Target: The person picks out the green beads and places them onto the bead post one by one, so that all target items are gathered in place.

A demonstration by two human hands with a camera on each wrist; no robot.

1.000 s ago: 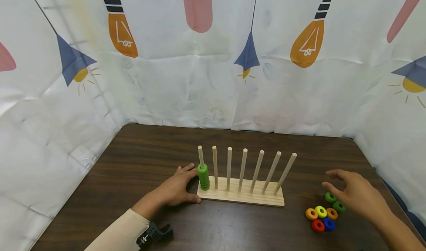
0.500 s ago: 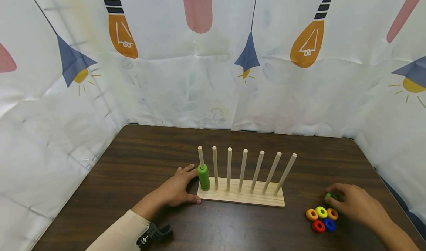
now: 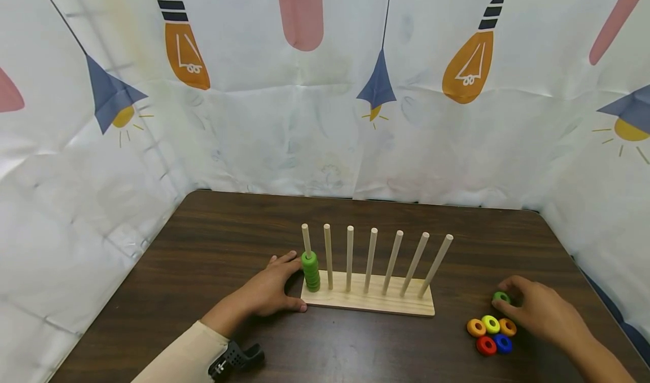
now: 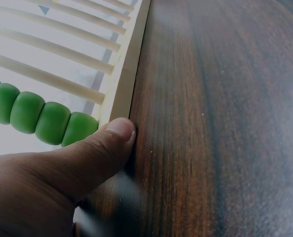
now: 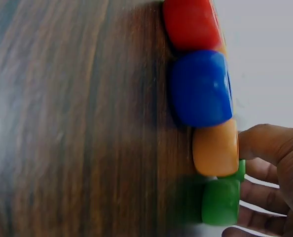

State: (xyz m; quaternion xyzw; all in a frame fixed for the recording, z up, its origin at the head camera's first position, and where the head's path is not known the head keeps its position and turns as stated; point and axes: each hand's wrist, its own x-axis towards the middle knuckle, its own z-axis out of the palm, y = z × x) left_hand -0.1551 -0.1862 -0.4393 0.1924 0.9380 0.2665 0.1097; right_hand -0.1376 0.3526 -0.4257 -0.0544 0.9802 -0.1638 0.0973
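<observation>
A wooden peg stand (image 3: 365, 298) carries a row of upright pegs, and several green beads (image 3: 311, 273) are stacked on its leftmost peg. My left hand (image 3: 271, 286) grips the left end of the base, thumb at the front corner, fingers behind. In the left wrist view the thumb (image 4: 107, 143) presses the base's edge beside the lowest bead. At the right, my right hand (image 3: 543, 309) pinches a green bead (image 3: 501, 297) between thumb and fingers. The right wrist view shows a second green bead (image 5: 221, 202) beneath the hand, hidden in the head view.
Beside the right hand lie two orange beads (image 3: 476, 328), a yellow bead (image 3: 490, 324), a red bead (image 3: 486, 346) and a blue bead (image 3: 503, 344). The dark wooden table (image 3: 244, 225) meets a patterned cloth (image 3: 325, 140) at its back and sides.
My right hand has come down over the green beads and closed its fingertips on one, which has shifted slightly left. The left hand and the peg stand have stayed in place.
</observation>
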